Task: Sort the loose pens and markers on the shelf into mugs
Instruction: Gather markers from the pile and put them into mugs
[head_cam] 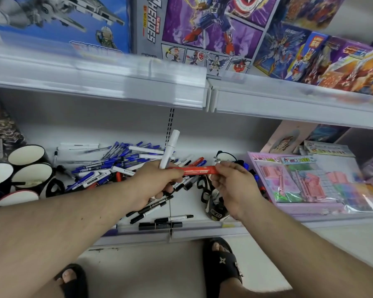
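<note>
While both hands meet over the pile: sorting step under way, judged early, with most pens loose.
Left hand [157, 181]: fingers curled round a white marker [170, 150] standing upright out of the fist; appears to grip the near-left end of a red marker [199, 170] as well, plus at least one dark pen below the palm, its type unclear.
Right hand [233, 186]: fingertips pinched on the right end of the red marker, held level between the two hands, above the shelf.
Advice for the step: pass the red marker fully into one hand before release; keep like colours together; lower each bundle tip-down into a single mug, not dropped from height.
Mugs [31, 175]: cluster at far left of the shelf, dark outside, white inside, openings tilted toward the viewer; contents not discernible.
Pen pile [116, 164]: mostly blue-capped white barrels, heaped between mugs and hands, lying crosswise and overlapping.
Black markers [159, 222]: several lying near the front lip of the shelf [138, 233], apart from the main heap.
Risk, as judgement: overfull left fist may let a pen slip.
Toy boxes [310, 179]: pink packs at right, just beside the working area.
</note>
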A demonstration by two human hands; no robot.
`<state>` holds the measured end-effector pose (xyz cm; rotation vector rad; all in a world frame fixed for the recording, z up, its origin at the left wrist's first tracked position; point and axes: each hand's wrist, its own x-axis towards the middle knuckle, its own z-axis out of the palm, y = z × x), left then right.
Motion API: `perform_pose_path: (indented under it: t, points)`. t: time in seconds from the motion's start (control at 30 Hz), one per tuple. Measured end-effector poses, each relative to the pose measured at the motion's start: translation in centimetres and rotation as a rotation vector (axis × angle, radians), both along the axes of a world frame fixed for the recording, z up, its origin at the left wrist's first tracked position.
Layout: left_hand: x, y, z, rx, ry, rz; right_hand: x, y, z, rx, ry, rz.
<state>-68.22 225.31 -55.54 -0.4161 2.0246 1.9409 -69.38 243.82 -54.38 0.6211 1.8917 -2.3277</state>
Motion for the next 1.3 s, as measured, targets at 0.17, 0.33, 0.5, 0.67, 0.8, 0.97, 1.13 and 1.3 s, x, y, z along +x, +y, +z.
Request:
perform_pose_path:
  t: [0.17, 0.33, 0.5, 0.67, 0.8, 0.97, 1.13, 1.3]
  points:
    - [0.0, 2.3, -0.3, -0.132, 0.004, -0.213, -2.4, 3.9, 1.4, 0.21, 0.106, -0.085]
    - [-1.3, 3.3, -0.6, -0.133, 0.016, -0.202, -5.4, 9.6, 0.9, 0.577, 0.252, -0.262]
    - [-2.5, 4.4, -0.9, -0.081, -0.014, -0.17, -6.7, 14.4, -0.9, 0.965, 0.247, -0.268]
    - [-4.0, 5.5, -0.8, -0.009, -0.049, -0.11, -9.4, 17.0, -3.0, 1.072, 0.145, -0.286]
    - [-4.4, 6.4, -1.4, -0.021, -0.064, -0.121, -11.8, 16.5, -5.5, 1.105, 0.093, -0.266]
    - [-4.6, 6.6, -2.3, -0.055, -0.089, -0.148, -14.0, 15.6, -8.5, 1.148, -0.041, -0.145]
    - [-5.0, 6.0, -3.4, -0.073, -0.127, -0.148, -14.9, 15.7, -11.5, 1.168, -0.082, -0.042]
    - [-5.0, 5.9, -3.4, -0.09, -0.136, -0.14, -15.2, 15.0, -12.1, 1.55, -0.234, 0.253]
